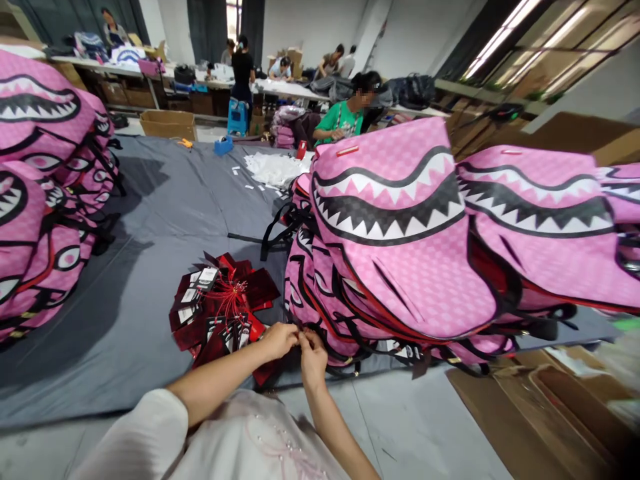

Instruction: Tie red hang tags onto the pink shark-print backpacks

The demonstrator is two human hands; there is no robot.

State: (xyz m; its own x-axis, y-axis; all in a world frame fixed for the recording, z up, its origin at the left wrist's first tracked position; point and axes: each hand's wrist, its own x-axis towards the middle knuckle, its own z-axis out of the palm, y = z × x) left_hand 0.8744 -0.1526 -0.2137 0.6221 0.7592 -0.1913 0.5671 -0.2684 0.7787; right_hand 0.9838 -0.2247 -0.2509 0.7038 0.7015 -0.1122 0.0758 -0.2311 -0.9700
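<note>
My left hand point(279, 339) and my right hand point(313, 353) meet at the foot of a stack of pink backpacks point(400, 233) printed with a shark mouth. Both hands have their fingers pinched together against the lowest bag's edge; what they pinch is too small to make out. Just left of my hands lies a heap of dark red hang tags point(220, 310) with red strings and small white labels. The bags and tags rest on a grey sheet point(165, 220) spread over the floor.
Another pile of the same pink bags point(40, 193) rises at the left. A person in a green shirt point(345, 117) sits behind the stack near white paper scraps point(273, 167). Flat cardboard point(540, 407) lies at the right. More people work at tables point(215, 80) beyond.
</note>
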